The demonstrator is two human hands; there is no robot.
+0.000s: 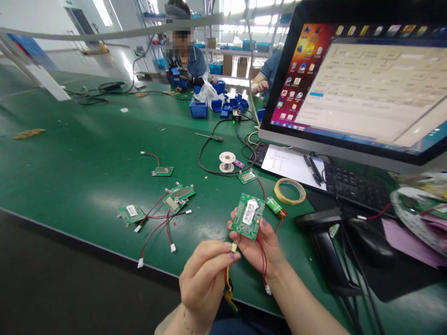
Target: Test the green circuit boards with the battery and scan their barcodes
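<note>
A green circuit board (240,228) with a white barcode label faces up in my right hand (267,249), gripped at its edges between thumb and fingers. Red and black wires hang below it, ending in a white plug (268,289). My left hand (207,272) pinches a small pale connector (233,248) close to the board's lower edge; whether the two touch I cannot tell. Yellow, red and dark wires (228,295) trail down from that connector. To the left lie several more circuit boards (132,213) with red-and-black leads and white plugs.
Right of my hands are a barcode scanner (323,246), a mouse (372,242), a yellow tape roll (289,191) and a keyboard (363,188) below the monitor (349,88). Ahead lie a wire spool (226,162), a screwdriver (209,137) and blue bins (199,108). Two people sit across the table.
</note>
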